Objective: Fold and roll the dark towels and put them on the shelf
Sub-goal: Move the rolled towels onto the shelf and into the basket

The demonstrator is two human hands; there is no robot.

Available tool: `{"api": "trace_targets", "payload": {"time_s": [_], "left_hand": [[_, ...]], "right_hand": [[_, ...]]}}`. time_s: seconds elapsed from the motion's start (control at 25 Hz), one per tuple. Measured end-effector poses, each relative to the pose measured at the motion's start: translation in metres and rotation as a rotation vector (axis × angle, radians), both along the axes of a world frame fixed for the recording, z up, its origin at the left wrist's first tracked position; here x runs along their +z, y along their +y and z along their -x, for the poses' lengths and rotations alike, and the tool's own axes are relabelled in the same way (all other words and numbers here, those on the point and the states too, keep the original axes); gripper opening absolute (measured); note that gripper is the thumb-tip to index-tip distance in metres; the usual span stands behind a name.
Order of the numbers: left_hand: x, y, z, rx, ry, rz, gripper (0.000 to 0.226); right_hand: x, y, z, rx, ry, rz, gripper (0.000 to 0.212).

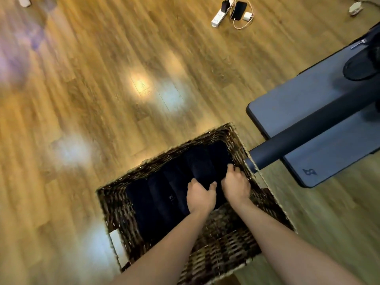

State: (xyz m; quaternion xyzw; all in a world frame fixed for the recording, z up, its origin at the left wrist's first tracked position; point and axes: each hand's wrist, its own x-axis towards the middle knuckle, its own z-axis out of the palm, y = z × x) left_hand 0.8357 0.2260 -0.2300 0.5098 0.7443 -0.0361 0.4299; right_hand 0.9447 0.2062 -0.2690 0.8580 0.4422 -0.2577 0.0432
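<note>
Both forearms reached into wicker basket (216,243), left hand (200,197) and right hand (236,185) curled onto one dark towel (205,167) among others beneath them, pinch unclear; nothing folded, rolled or shelved yet.

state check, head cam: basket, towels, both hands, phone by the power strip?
wicker basket: upright on floor, open top, no lid
dark towels: inside basket, packed side by side
left hand: in basket, fingers on a towel
right hand: in basket, fingers curled on same towel
phone: on floor, cable attached
</note>
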Motion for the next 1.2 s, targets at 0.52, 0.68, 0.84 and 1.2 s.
{"api": "trace_targets", "payload": {"time_s": [0.52,0.68,0.84,1.2], "left_hand": [[0.082,-0.014,0.052,-0.228,-0.022,0.144,0.059],[0.162,-0.042,0.086,-0.447,-0.113,0.037,0.036],[0.225,-0.065,0.129,-0.706,-0.179,-0.093,0.026],[0.257,-0.192,0.200,-1.413,-0.262,-0.174,0.028]], "right_hand": [[0.117,-0.078,0.016,-0.048,0.063,-0.031,0.042],[0.201,-0.118,0.056,-0.131,0.004,-0.111,0.039],[0.265,-0.165,0.105,-0.276,-0.021,-0.184,0.032],[0.305,-0.348,0.254,-0.727,-0.008,-0.146,0.038]]}}
